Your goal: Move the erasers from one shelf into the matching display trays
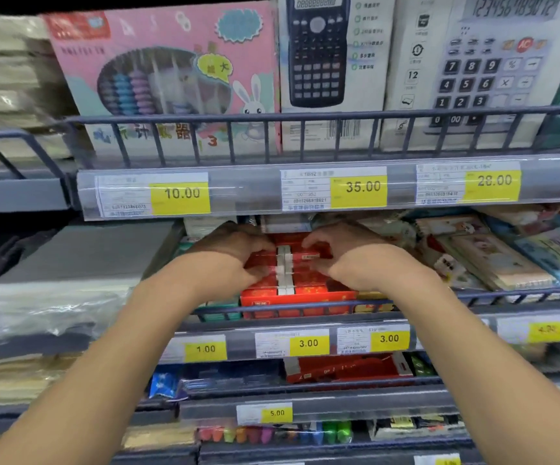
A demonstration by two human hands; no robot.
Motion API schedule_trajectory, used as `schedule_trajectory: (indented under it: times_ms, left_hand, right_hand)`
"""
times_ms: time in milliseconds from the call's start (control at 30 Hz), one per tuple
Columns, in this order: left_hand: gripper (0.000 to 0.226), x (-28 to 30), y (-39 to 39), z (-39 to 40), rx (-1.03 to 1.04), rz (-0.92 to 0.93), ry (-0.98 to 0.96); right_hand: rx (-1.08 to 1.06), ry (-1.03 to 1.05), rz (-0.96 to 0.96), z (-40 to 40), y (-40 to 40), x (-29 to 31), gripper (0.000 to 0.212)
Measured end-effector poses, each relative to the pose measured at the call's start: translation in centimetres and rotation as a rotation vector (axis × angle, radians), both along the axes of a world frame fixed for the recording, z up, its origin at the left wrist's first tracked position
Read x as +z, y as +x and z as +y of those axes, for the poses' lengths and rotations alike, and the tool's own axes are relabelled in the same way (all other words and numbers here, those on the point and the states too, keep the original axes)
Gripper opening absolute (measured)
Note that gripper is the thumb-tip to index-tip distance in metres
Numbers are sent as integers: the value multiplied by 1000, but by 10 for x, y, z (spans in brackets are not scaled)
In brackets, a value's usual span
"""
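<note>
Both hands work a store shelf | left hand (238,255) and right hand (345,256), fingers curled onto red-sleeved white erasers (285,270) in red cardboard display tray (300,297) | step: seating rows | next: likely squaring them.

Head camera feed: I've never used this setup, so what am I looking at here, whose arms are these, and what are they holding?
There is no machine: these are a person's bare arms, filmed by one wide-angle camera on their head, looking forward and down at store shelves. The left hand and right hand both reach into a red display tray on the middle shelf. Their curled fingers grip the red-wrapped erasers packed inside, one hand on each side of the white eraser ends. Yellow price tags line the shelf edges. On the shelf above stand a pink abacus box and calculator boxes.
</note>
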State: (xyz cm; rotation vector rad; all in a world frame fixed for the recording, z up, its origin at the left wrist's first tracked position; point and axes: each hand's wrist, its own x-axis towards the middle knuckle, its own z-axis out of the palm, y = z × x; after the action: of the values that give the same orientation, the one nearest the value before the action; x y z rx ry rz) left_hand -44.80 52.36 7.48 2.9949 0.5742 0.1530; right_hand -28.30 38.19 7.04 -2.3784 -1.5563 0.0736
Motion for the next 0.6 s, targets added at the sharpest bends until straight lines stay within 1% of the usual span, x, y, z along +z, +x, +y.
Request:
schedule_trajectory:
  times_ms: [100, 200, 300, 433, 500, 533, 600]
  left_hand:
    - [43, -4, 1, 8, -54, -38, -13]
    - [44, -5, 2, 12, -75, -53, -19]
    - [46, -6, 0, 12, -75, -61, -35]
    - [49, -7, -4, 12, -62, -119, -38]
    - [49, -8, -5, 11, -51, -119, -31]
    - [49, -8, -5, 10, -40, -103, -31]
    - [49, -9, -5, 9, -26, -85, -33]
  right_hand:
    - [-113, 60, 1, 11, -9, -5, 27]
    - [-193, 57, -27, 15, -17, -3, 24]
    - [-231, 40, -21, 11, -27, 3, 30]
    - [-298, -38, -104, 10, -42, 8, 51]
    - [-334, -96, -105, 13, -48, 13, 57]
    - [-338, -121, -99, 15, -51, 15, 54]
    - [-328, -163, -75, 19, -56, 16, 43]
